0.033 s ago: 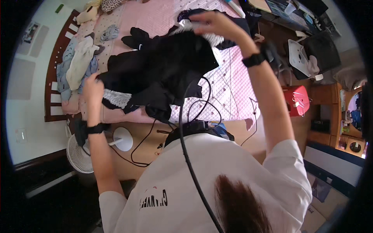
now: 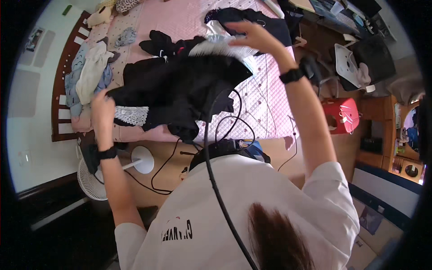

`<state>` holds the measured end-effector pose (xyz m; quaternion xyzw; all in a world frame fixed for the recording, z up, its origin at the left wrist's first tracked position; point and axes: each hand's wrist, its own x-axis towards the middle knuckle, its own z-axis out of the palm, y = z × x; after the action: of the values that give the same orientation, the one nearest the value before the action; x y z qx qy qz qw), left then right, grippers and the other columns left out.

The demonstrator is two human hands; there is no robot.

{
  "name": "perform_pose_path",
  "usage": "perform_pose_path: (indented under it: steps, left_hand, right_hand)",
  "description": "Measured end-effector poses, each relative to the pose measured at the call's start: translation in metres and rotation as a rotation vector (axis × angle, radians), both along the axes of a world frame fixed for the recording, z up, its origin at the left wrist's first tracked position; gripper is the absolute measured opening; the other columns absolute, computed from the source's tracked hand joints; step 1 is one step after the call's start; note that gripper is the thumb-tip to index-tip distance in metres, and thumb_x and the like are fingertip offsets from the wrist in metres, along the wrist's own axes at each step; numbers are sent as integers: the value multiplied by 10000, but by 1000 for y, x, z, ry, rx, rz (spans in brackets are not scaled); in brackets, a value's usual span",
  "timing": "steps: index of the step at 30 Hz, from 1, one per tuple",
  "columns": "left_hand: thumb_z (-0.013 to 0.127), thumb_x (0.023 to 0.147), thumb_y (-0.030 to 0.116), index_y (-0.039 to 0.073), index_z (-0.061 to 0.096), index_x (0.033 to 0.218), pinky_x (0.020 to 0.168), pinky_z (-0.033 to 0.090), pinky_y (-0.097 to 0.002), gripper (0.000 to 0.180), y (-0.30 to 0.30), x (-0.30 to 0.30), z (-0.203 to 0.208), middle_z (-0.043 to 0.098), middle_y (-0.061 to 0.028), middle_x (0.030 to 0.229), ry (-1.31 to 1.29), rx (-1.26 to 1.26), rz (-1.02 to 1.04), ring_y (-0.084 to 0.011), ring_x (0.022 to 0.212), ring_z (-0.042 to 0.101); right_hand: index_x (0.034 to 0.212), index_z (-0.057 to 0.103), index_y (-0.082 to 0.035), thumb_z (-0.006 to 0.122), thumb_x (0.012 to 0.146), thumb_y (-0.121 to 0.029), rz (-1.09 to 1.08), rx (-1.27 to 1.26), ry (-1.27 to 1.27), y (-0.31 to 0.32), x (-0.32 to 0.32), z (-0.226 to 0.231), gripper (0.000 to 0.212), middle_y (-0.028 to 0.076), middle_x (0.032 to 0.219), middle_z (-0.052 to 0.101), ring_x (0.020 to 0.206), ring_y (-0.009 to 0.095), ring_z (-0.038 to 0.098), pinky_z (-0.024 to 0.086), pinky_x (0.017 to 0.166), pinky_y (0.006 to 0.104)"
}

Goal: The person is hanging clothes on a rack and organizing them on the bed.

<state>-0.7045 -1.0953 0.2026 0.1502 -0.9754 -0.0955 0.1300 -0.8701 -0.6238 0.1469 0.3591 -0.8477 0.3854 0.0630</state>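
Both hands hold a black garment [image 2: 180, 92] above the bed [image 2: 270, 103]: left hand [image 2: 102, 110] fingers and right hand [image 2: 252, 36] fingers each grip an edge.

Nothing has moved between the two pictures. The left hand [image 2: 102, 108] grips the same edge of the big black cloth garment with white lace trim [image 2: 180, 92], and the right hand [image 2: 252, 36] is just as high over the pink quilted bed [image 2: 270, 103].

Left hand [image 2: 102, 108] fingertips behind black garment [image 2: 180, 90]
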Motion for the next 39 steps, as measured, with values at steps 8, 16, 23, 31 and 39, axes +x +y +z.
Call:
perform_pose_path:
  steps: [8,16,23,31,39]
  left_hand:
    - [525,778,-5,28,611,1136,853,471,-381,369,-74,61,27,652,-142,1033,31,160,193,-285,976,610]
    - [443,814,17,-69,519,1184,889,488,-376,387,-47,75,75,598,-189,1102,222,1106,471,-251,997,602]
    - [579,767,14,-47,596,1091,785,482,-277,329,-15,49,80,636,-88,992,-220,850,201,-167,872,606]
    - [695,785,123,-41,669,953,632,453,-240,236,20,16,60,660,-35,815,48,565,14,-81,730,580]
    - [749,676,199,21,706,871,667,487,-346,267,59,11,81,619,-142,833,401,178,-188,-291,742,620]
  right_hand:
    - [1076,646,-81,601,779,-204,-520,420,-779,51,147,-344,325,211,999,655,943,372,622,491,850,435]
    - [1346,298,-125,719,745,-152,-655,588,-767,10,206,-377,734,203,1133,564,1038,376,560,482,828,478]
    - [1456,249,-186,532,886,-298,-752,177,-699,32,165,-343,646,247,713,624,646,412,617,473,590,504]
    - [1148,634,0,538,930,-168,-387,-290,-758,55,131,-82,291,-62,582,434,509,21,361,287,464,198]
    - [1063,663,-7,549,887,-65,211,-129,-517,-44,191,133,218,80,665,588,557,112,496,403,522,265]
